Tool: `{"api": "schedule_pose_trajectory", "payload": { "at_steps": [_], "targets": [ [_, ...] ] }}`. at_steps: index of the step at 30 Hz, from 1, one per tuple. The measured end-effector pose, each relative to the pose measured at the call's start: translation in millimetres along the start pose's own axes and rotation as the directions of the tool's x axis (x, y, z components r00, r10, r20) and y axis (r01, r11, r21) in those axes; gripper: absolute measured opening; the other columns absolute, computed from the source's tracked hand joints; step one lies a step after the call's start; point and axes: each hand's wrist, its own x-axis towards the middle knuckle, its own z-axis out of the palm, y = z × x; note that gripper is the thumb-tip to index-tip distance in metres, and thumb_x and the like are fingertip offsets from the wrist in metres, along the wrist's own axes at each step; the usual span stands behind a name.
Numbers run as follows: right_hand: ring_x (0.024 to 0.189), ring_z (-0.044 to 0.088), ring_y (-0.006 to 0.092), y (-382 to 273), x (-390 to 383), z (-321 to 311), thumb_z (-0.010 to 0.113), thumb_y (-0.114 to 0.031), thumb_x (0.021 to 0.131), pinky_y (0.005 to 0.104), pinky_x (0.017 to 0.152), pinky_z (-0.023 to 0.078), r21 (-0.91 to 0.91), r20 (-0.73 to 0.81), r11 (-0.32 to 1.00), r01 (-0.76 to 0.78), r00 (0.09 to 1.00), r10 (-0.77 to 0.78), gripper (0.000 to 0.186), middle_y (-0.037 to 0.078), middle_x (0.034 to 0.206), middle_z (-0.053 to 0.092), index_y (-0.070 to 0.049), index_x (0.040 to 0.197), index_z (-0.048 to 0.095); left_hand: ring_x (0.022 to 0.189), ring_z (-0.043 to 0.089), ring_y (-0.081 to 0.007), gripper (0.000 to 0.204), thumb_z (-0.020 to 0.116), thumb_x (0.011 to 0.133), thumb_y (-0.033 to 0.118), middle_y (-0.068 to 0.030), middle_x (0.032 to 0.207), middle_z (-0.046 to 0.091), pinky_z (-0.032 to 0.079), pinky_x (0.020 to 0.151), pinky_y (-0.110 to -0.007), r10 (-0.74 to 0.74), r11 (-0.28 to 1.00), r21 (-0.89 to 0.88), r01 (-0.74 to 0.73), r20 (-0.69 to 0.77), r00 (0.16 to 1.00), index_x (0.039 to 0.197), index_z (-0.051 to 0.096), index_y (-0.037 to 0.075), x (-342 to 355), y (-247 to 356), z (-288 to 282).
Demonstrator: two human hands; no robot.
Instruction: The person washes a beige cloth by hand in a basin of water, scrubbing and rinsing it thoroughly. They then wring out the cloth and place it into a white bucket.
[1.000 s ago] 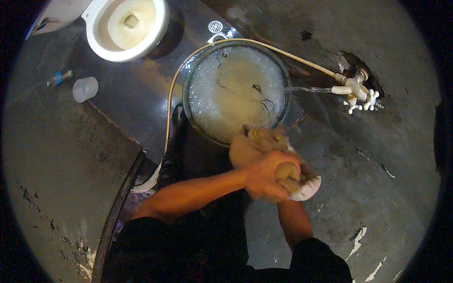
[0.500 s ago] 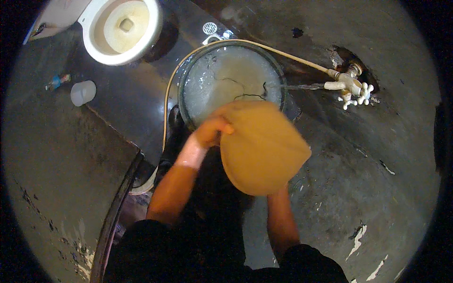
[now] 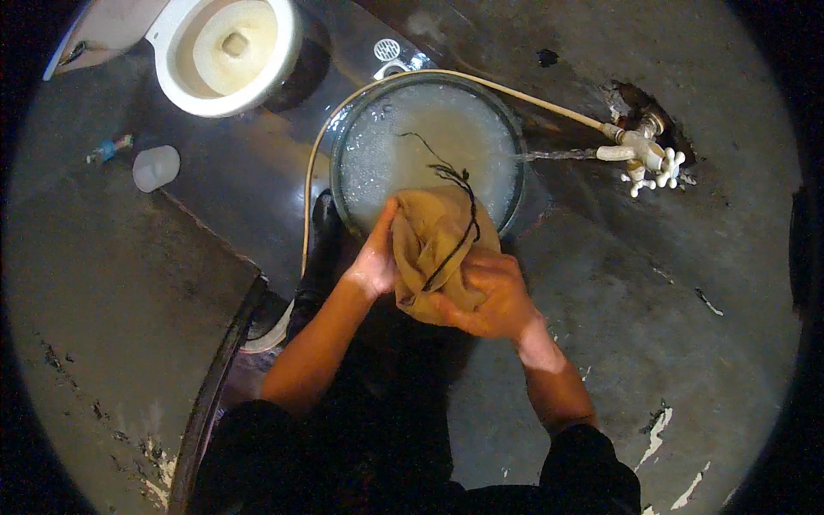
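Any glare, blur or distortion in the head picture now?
Head view: dim, black around the fisheye's curved rim; glare on the floor beside the round drain; glints on the water; small blue object at left too soft to identify; folds of the tan cloth readable.

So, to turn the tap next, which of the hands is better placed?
Probably the right hand: both hold the brown cloth, but the right is nearer the running tap than the left hand.
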Motion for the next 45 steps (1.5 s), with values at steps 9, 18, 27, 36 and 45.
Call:
{"api": "schedule_pose_trajectory", "payload": {
  "at_steps": [9,18,27,36,45],
  "targets": [
    [0.085,0.067,0.0266,-5.2,-20.0,-20.3,0.073,-0.04,0.076,0.0372,0.076,0.052,0.466,-0.013,0.881,-0.082,0.995,0.1,0.039,0.011,0.093,0.068,-0.003,0.091,0.067,0.106,0.06,-0.0253,0.045,0.05,0.086,0.021,-0.0117,0.121,0.06,0.047,0.096,-0.039,-0.066,0.996,0.072,0.062,0.06,0.996,0.128,0.05,0.005,3.2,-15.6,8.7],
    [0.116,0.053,0.0273,27.6,-57.1,10.2,0.036,-0.056,0.096,0.0407,0.101,0.042,0.993,-0.073,0.117,-0.007,0.746,0.662,0.063,0.013,0.128,0.055,-0.003,0.127,0.051,0.111,0.059,-0.0244,0.051,0.074,0.069,0.014,-0.014,0.127,0.058,0.045,0.096,-0.039,0.31,0.613,0.543,-0.574,0.503,0.807,0.115,0.055,0.003,-4.3,-30.2,66.4],
    [0.092,0.055,0.0227,44.4,-47.8,2.2,0.05,-0.047,0.087,0.0393,0.082,0.045,0.759,0.323,0.343,-0.554,0.777,0.54,0.048,0.01,0.103,0.061,-0.005,0.106,0.06,0.1,0.062,-0.0332,0.047,0.077,0.062,0.026,-0.0142,0.102,0.065,0.047,0.089,-0.044,0.155,-0.184,0.516,-0.837,0.856,0.494,0.102,0.06,0.008,-23.8,-63.8,123.4],
    [0.068,0.057,0.0182,58.5,-6.9,2.4,0.064,-0.038,0.077,0.038,0.063,0.048,0.33,0.66,0.75,-0.573,0.708,0.251,0.033,0.007,0.079,0.066,-0.007,0.086,0.069,0.083,0.061,-0.0296,0.035,0.069,0.064,0.031,-0.0081,0.082,0.062,0.05,0.073,-0.044,-0.225,-0.261,0.429,-0.865,0.844,0.486,0.09,0.06,0.01,-24.0,-82.2,134.0],
    [0.055,0.056,0.0251,53.7,21.2,34.8,0.068,-0.035,0.071,0.0436,0.056,0.046,-0.106,0.78,0.838,-0.536,0.477,0.404,0.034,0.018,0.063,0.062,-0.002,0.07,0.07,0.085,0.062,-0.028,0.032,0.069,0.065,0.03,-0.0104,0.084,0.062,0.05,0.075,-0.045,-0.489,-0.309,0.384,-0.87,0.72,0.491,0.087,0.059,0.01,-9.2,-94.9,115.4]
  ]
}}
